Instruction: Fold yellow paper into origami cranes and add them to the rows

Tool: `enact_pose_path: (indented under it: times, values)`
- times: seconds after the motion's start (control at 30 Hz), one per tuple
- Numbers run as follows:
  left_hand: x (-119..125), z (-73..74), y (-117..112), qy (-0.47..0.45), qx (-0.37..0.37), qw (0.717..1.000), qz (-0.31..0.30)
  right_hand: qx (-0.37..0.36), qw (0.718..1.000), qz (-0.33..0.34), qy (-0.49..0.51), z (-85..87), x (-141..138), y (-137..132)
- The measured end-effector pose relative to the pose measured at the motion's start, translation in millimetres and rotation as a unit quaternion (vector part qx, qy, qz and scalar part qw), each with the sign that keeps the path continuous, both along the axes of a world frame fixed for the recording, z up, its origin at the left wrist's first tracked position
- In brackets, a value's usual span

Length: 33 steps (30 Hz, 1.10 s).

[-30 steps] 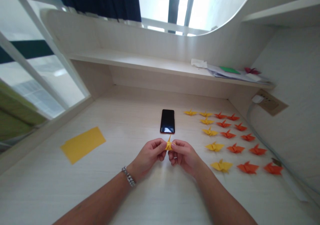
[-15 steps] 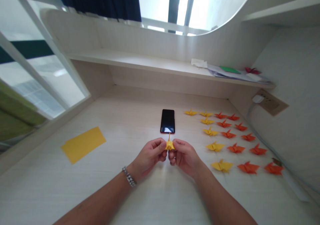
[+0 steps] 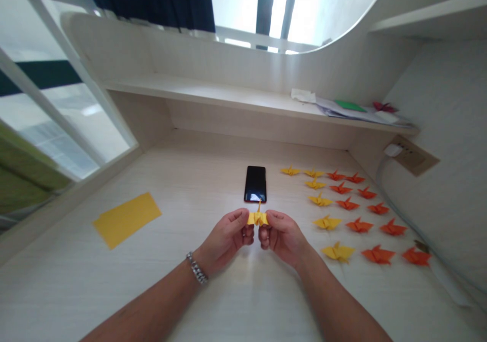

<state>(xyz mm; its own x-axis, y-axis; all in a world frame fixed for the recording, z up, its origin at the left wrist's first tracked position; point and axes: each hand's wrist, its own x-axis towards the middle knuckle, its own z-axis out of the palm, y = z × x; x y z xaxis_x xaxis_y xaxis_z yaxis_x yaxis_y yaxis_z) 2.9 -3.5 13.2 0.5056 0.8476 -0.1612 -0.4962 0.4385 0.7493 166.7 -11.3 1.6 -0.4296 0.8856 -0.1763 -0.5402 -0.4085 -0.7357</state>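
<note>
Between my two hands is a yellow paper crane (image 3: 258, 219), its wings spread sideways and a thin point sticking up at its middle. My left hand (image 3: 233, 230) pinches the left wing between thumb and fingers. The right wing is pinched the same way by my right hand (image 3: 280, 234). Both hands are closed, with the other fingers curled below the crane. A black phone (image 3: 255, 183) lies on the desk just beyond the crane. Off to the right of my right hand stand finished-looking cranes, among them a yellow one (image 3: 327, 223) and an orange one (image 3: 359, 225).
Yellow paper sheets (image 3: 127, 219) lie on the desk at the left. Several yellow and orange cranes stand in rows at the right, beside a grey cable (image 3: 403, 217) running from a wall socket (image 3: 413, 155). A shelf (image 3: 228, 94) with papers spans the back.
My hands have drawn slightly apart, and the crane's wings are spread wider between them. The cranes on the desk, the phone and the paper sheets have not moved.
</note>
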Motion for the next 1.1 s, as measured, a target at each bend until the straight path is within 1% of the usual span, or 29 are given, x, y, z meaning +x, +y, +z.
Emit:
enact_pose_path:
  times: [0.13, 0.23, 0.37, 0.5, 0.67, 0.77, 0.97, 1.1]
  values:
    - [-0.6, 0.9, 0.8, -0.014, -0.007, 1.000, 0.006, -0.001, 0.999, -0.025, -0.036, -0.6, 0.2, 0.8]
    - [-0.4, 0.7, 0.7, -0.020, -0.017, 1.000, 0.009, 0.005, 0.999, -0.033, -0.017, -1.1, 0.0, 0.8]
    - [-0.9, 0.3, 0.7, -0.024, -0.026, 0.999, 0.016, 0.010, 1.000, -0.016, 0.015, -1.6, 1.1, 0.6]
    - [-2.2, 0.3, 0.8, -0.032, -0.032, 0.999, 0.013, 0.012, 1.000, -0.023, 0.016, -1.2, 3.2, 1.4]
    - [-2.9, 0.2, 0.6, -0.040, -0.021, 0.999, 0.013, 0.005, 1.000, -0.018, -0.021, 1.0, 4.0, 2.3]
    - [-2.7, 0.5, 0.9, -0.042, -0.016, 0.999, 0.013, 0.004, 0.999, -0.030, -0.042, 2.5, 4.5, 2.4]
    - [-1.6, 0.8, 2.1, -0.010, -0.019, 1.000, 0.017, 0.018, 0.999, -0.049, -0.010, 3.4, 6.6, 2.8]
    - [-2.5, 1.1, 2.5, -0.009, -0.021, 1.000, 0.020, 0.014, 0.999, -0.037, 0.005, 2.2, 7.9, 3.3]
